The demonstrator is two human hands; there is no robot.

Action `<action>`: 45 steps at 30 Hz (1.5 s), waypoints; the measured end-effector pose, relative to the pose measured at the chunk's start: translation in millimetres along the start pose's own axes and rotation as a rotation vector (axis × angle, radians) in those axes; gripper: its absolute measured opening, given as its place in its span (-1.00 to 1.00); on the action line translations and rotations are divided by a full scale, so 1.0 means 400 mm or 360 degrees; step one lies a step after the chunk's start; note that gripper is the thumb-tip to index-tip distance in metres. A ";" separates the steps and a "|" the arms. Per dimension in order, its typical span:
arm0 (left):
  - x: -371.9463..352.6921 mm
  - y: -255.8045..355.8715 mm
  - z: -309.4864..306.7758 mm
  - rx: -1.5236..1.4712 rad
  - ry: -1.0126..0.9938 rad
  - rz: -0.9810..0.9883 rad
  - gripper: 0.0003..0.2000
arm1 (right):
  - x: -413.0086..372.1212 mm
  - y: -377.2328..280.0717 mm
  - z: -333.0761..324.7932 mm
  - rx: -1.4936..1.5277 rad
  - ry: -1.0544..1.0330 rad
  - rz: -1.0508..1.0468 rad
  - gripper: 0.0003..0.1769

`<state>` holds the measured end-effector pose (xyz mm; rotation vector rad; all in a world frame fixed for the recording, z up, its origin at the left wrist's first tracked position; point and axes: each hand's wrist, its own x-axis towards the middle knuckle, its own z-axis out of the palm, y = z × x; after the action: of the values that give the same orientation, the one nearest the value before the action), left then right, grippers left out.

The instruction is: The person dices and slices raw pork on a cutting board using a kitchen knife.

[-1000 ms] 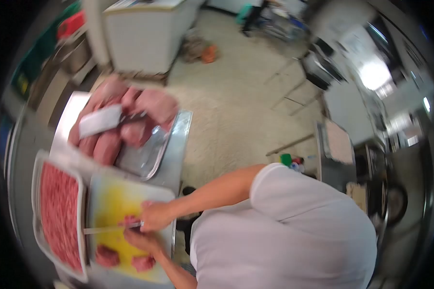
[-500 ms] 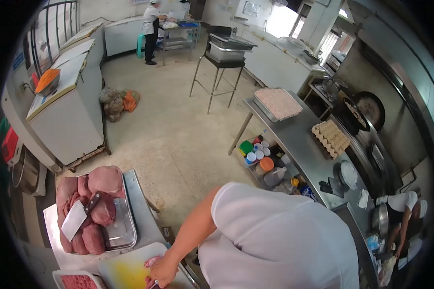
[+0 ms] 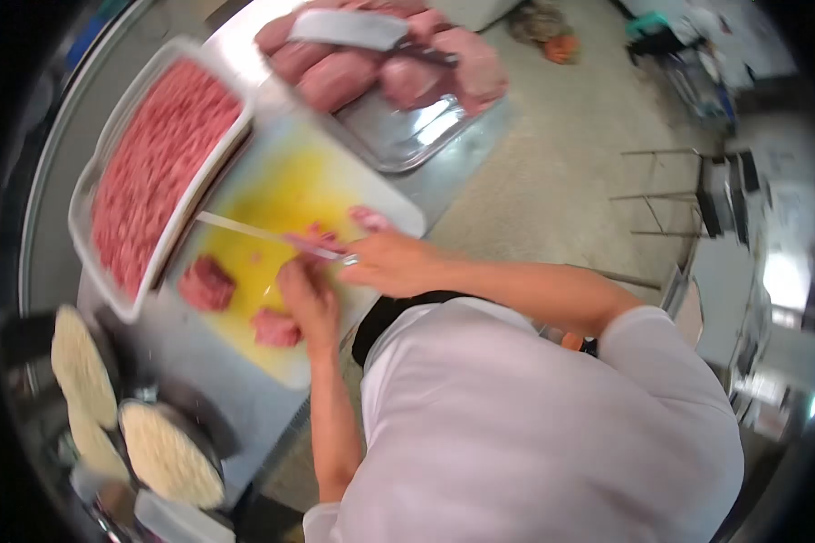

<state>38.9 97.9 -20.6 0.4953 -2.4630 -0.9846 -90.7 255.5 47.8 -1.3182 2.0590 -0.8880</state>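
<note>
My right hand point(image 3: 391, 262) is closed round the handle of a knife point(image 3: 240, 226), whose long thin blade points left over a yellow-stained white cutting board point(image 3: 389, 195). Just below the blade, my left hand point(image 3: 308, 294) has its fingers curled on a small piece of raw meat, mostly hidden by the fingers and blurred. Small meat scraps point(image 3: 321, 233) lie beside the blade. Two bigger chunks, a dark red piece point(image 3: 206, 282) and a pinker piece point(image 3: 275, 328), rest on the board left of and below my left hand. Another strip of meat point(image 3: 369, 218) lies by the right edge.
A white tub of ground meat point(image 3: 163, 176) stands along the board's left side. Beyond the board, a metal tray point(image 3: 394, 136) holds large meat pieces point(image 3: 340, 80) with a cleaver point(image 3: 349, 29) on top. Bowls of pale crumb-like food point(image 3: 170, 455) stand at lower left.
My view has swung down and round from the room to the board. Both hands, the knife and the full tub of ground meat now show; before, only my right hand was visible, at the bottom.
</note>
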 end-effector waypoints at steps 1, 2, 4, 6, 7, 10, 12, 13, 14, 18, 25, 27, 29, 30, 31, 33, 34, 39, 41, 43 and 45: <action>0.006 0.016 -0.007 0.0021 0.0007 -0.0006 -0.78 | -0.035 -0.038 -0.038 0.0146 -0.0111 0.0246 -0.60; 0.020 0.024 -0.002 0.0046 0.0045 -0.0031 -0.78 | -0.055 -0.069 -0.077 0.0272 -0.0215 0.0512 -0.57; 0.029 0.041 0.003 0.0074 0.0091 -0.0068 -0.77 | -0.079 -0.113 -0.112 0.0334 -0.0298 0.0612 -0.57; 0.035 0.044 -0.001 -0.0003 0.0106 -0.0072 -0.77 | -0.065 -0.108 -0.096 0.0391 -0.0364 0.0730 -0.57; 0.045 0.033 0.003 0.0008 0.0116 -0.0084 -0.77 | -0.047 -0.078 -0.065 0.0422 -0.0260 0.0632 -0.58; 0.030 0.029 0.007 0.0109 0.0004 -0.0084 -0.80 | 0.020 -0.005 0.041 0.0308 -0.0040 0.0355 -0.59; 0.037 0.037 0.019 0.0162 0.0073 -0.0088 -0.80 | 0.084 -0.012 0.027 0.0183 0.0086 0.0126 -0.59; 0.032 0.037 0.013 0.0172 0.0114 -0.0051 -0.79 | 0.116 -0.061 -0.040 0.0320 -0.0197 0.0449 -0.59; 0.026 0.034 -0.001 0.0155 -0.0048 -0.0184 -0.72 | 0.134 -0.085 -0.082 0.0435 -0.0479 0.0764 -0.60; 0.010 0.115 -0.177 -0.0143 0.0005 -0.0449 -0.60 | 0.055 0.027 0.004 -0.0148 0.0387 -0.0417 -0.56; -0.036 0.055 -0.308 0.0954 -0.0497 0.0114 -0.48 | -0.033 -0.038 0.023 0.0838 -0.0442 0.0561 -0.49; -0.034 0.033 -0.308 0.0917 -0.0647 0.0041 -0.46 | -0.023 0.002 0.019 0.0621 -0.0321 0.0355 -0.47; -0.030 0.033 -0.307 0.0811 -0.0685 -0.0150 -0.44 | -0.031 0.031 -0.017 0.0487 -0.0298 0.0308 -0.45; -0.024 0.042 -0.296 0.0821 -0.0681 -0.0139 -0.44 | -0.035 0.026 -0.047 0.0585 -0.0282 0.0519 -0.45; -0.013 0.055 -0.274 0.0738 -0.0465 -0.0129 -0.43 | -0.038 0.023 -0.072 0.0686 -0.0263 0.0734 -0.45; 0.012 0.083 -0.206 0.0647 -0.0253 -0.0112 -0.42 | -0.043 0.032 -0.102 0.0712 -0.0128 0.0728 -0.47; 0.030 0.097 -0.156 0.0434 0.0043 -0.0017 -0.43 | -0.040 0.045 -0.114 0.0706 -0.0091 0.0744 -0.47; 0.020 0.032 -0.027 0.0709 0.0111 0.0417 -0.42 | -0.036 0.041 -0.145 0.0666 -0.0128 0.0823 -0.49; -0.016 -0.007 -0.009 0.0185 0.0200 0.0160 -0.51 | -0.053 0.058 -0.104 0.0632 0.0062 0.0533 -0.53; 0.021 0.026 0.024 -0.0074 0.0491 -0.0198 -0.63 | -0.047 0.032 -0.095 0.0540 -0.0124 0.0760 -0.53; 0.049 0.036 0.038 0.0152 0.0438 -0.0169 -0.70 | -0.060 0.029 -0.043 0.0387 0.0273 0.0145 -0.54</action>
<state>12.2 106.9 -15.1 0.7475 -2.2618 -0.7824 -100.7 285.3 52.0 -1.0425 2.0423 -1.2026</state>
